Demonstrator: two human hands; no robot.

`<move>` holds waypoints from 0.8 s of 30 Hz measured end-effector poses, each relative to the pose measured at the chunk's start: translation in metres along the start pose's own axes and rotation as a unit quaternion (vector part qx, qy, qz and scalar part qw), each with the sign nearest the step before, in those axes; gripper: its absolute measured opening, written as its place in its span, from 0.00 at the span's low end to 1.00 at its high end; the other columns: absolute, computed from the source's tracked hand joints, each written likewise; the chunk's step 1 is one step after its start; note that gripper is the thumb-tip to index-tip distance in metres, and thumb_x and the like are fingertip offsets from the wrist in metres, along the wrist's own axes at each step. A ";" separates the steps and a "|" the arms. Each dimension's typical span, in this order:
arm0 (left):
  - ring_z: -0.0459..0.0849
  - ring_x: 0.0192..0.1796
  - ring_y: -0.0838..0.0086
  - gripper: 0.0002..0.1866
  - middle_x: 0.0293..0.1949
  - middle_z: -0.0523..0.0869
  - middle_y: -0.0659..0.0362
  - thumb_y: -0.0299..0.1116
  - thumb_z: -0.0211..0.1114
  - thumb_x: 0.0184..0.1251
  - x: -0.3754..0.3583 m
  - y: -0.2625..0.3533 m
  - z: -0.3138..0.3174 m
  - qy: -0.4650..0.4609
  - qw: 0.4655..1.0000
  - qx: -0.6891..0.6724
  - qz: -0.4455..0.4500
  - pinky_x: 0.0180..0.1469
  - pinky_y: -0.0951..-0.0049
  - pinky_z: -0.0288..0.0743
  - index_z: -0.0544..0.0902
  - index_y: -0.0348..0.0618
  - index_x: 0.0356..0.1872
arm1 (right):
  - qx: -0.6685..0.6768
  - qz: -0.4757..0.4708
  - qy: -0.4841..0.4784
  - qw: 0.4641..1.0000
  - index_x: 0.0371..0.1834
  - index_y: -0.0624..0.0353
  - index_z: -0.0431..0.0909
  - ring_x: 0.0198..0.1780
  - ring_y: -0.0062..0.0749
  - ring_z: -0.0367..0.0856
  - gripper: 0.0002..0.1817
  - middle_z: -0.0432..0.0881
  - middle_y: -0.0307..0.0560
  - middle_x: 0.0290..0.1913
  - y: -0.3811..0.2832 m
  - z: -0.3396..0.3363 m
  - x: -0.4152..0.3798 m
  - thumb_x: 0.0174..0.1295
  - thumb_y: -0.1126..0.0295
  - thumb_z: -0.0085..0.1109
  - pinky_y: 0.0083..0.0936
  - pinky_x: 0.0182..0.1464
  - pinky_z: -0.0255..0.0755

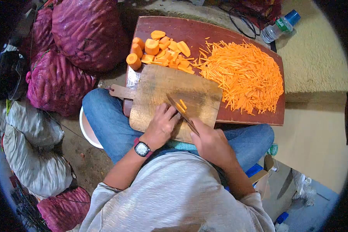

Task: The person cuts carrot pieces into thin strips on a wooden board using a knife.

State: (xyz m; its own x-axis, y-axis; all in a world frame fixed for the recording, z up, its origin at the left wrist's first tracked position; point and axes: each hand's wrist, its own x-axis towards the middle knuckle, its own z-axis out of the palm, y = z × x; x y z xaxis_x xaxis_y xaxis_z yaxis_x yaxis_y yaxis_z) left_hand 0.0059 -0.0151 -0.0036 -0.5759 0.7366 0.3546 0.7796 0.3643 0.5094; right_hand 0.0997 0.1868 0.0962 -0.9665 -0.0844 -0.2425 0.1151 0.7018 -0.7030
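Note:
My right hand (212, 143) grips a knife (183, 114) by its handle. The blade slants across the wooden cutting board (150, 83), right beside the fingertips of my left hand (161, 125). Those fingers are curled down against the board, and whatever they press there is hidden beneath them. A couple of thin carrot sticks (183, 103) lie along the far side of the blade. Behind the board sit several carrot chunks and slices (152, 46). To their right rises a large heap of carrot sticks (245, 77).
The board rests over my lap and on a red-brown tabletop (178, 27). Purple mesh sacks (60, 83) and white sacks (34, 158) crowd the left side. A white basin (88, 131) stands by my left leg. At the back right lies a water bottle (278, 28).

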 end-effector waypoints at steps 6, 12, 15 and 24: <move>0.78 0.57 0.51 0.22 0.55 0.83 0.49 0.29 0.66 0.66 -0.002 0.000 0.002 -0.020 1.000 0.005 -0.007 0.65 0.53 0.75 0.88 0.32 0.60 | -0.007 0.092 -0.016 0.996 0.63 0.60 0.75 0.51 0.75 0.87 0.16 0.87 0.73 0.46 -0.002 0.004 -0.014 0.76 0.71 0.62 0.62 0.47 0.80; 0.79 0.57 0.51 0.22 0.53 0.82 0.49 0.29 0.65 0.66 0.000 0.000 0.000 0.013 1.000 -0.001 0.003 0.65 0.53 0.75 0.87 0.30 0.60 | 0.016 -0.026 0.010 0.999 0.73 0.60 0.70 0.49 0.73 0.90 0.22 0.90 0.72 0.49 0.005 -0.002 0.008 0.80 0.66 0.59 0.65 0.49 0.83; 0.79 0.57 0.52 0.22 0.53 0.82 0.49 0.29 0.64 0.66 -0.003 0.001 -0.001 -0.003 1.000 0.006 -0.003 0.65 0.53 0.75 0.88 0.30 0.59 | -0.029 0.053 -0.051 0.997 0.72 0.61 0.71 0.48 0.74 0.89 0.23 0.89 0.72 0.46 0.000 -0.008 -0.019 0.79 0.66 0.60 0.66 0.49 0.82; 0.79 0.58 0.53 0.22 0.53 0.83 0.50 0.30 0.64 0.66 0.000 0.000 0.000 -0.001 0.999 0.033 0.021 0.65 0.53 0.75 0.89 0.29 0.58 | 0.048 0.017 -0.002 0.999 0.66 0.58 0.77 0.53 0.75 0.86 0.16 0.87 0.71 0.49 0.003 -0.001 0.008 0.79 0.66 0.58 0.61 0.52 0.80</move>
State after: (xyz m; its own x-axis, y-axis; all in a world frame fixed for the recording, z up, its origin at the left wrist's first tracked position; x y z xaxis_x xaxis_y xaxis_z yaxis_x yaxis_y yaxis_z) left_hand 0.0057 -0.0154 -0.0032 -0.5417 0.7535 0.3725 0.8178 0.3699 0.4409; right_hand 0.0924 0.1887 0.0931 -0.9607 -0.0649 -0.2699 0.1695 0.6328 -0.7555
